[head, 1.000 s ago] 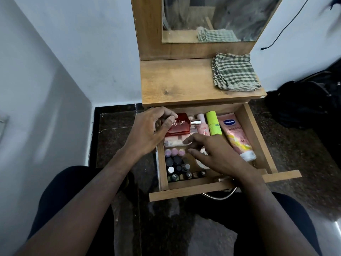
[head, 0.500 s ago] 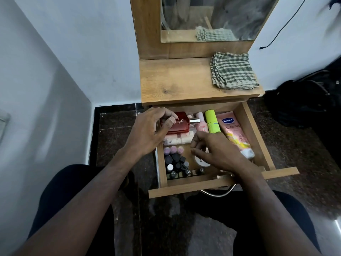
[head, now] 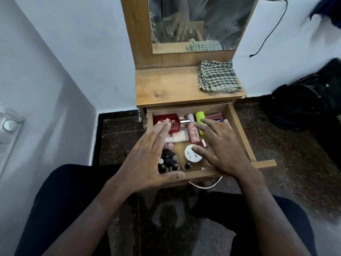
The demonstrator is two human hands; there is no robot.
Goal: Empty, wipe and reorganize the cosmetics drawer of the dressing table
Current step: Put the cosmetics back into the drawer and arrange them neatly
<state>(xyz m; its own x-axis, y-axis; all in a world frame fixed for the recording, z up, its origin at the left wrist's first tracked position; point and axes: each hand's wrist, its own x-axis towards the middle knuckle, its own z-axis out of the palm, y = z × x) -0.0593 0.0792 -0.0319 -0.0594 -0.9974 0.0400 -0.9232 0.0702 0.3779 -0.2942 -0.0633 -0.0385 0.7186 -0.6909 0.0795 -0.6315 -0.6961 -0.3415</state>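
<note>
The wooden drawer (head: 239, 130) of the dressing table stands pulled out, full of cosmetics. Inside lie a red perfume bottle (head: 171, 120), a pink bottle (head: 192, 133), a lime-green tube (head: 200, 117), a white round jar (head: 191, 155) and several small dark nail-polish bottles (head: 168, 159). My left hand (head: 149, 159) hovers flat over the drawer's left side, fingers straight, holding nothing. My right hand (head: 223, 148) is spread over the right side and hides most of a pink lotion tube (head: 215, 116). A checked cloth (head: 217, 76) lies folded on the tabletop (head: 166, 85).
A mirror (head: 199, 23) rises behind the tabletop. White walls close in on the left and behind. A black bag (head: 302, 106) sits on the dark tiled floor to the right. My legs are below the drawer's metal handle (head: 204, 184).
My left hand let go of the red perfume bottle, which now lies in the drawer, and pulled back with fingers straight. My right hand opened and spread over the right side.
</note>
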